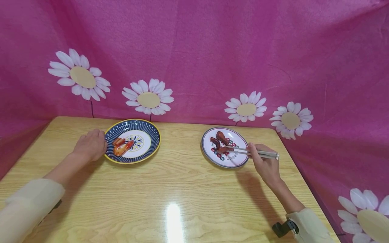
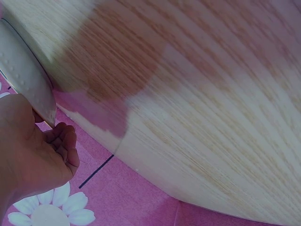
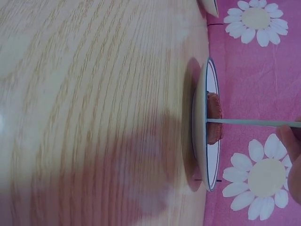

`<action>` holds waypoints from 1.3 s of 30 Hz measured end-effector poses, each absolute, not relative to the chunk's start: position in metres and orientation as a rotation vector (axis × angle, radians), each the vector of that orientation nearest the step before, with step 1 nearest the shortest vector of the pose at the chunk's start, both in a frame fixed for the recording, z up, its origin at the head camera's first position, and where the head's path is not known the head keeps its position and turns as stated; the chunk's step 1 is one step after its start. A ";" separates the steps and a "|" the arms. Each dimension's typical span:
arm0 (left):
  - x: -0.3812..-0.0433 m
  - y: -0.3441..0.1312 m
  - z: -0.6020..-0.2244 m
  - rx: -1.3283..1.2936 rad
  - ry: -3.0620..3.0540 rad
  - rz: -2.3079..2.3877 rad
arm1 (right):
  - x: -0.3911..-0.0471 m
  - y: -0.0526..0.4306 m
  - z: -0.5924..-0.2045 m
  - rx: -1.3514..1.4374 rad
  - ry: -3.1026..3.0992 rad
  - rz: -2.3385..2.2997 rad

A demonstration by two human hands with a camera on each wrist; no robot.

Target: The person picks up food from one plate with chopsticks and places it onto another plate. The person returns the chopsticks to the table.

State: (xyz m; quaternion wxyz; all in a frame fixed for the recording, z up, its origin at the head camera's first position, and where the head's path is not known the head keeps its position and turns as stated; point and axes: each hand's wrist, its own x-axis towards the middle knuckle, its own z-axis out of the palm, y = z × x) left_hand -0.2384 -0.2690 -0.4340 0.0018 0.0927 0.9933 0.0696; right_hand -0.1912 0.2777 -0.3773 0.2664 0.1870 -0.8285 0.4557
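On the left of the head view, my left hand (image 1: 91, 145) grips the edge of a blue-patterned plate (image 1: 154, 136) with a yellow rim. A cooked shrimp (image 1: 122, 149) and a small reddish-brown food piece (image 1: 118, 141) lie on that plate. In the left wrist view, the thumb and curled fingers of my left hand (image 2: 44, 146) meet at the plate's edge (image 2: 28, 66). My right hand (image 1: 265, 165) holds metal chopsticks (image 1: 263, 154), their tips at a brown meat piece (image 1: 224, 149). Two more brown meat pieces, one a drumstick (image 1: 223, 137), share the white plate (image 1: 237, 162).
Both plates stand near the back edge of the wooden table (image 1: 170, 182), with a wide gap between them. Behind the table hangs a pink cloth (image 1: 197, 67) printed with white daisies. A black strap device (image 1: 285, 228) sits at my right wrist.
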 end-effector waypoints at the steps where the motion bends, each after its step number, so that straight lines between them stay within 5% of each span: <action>1: -0.239 -0.269 -0.434 0.290 3.118 0.223 | -0.191 0.278 -0.377 0.504 -2.238 1.228; 39: -0.239 -0.270 -0.435 0.269 3.114 0.261 | -0.184 0.283 -0.363 0.371 -2.305 1.346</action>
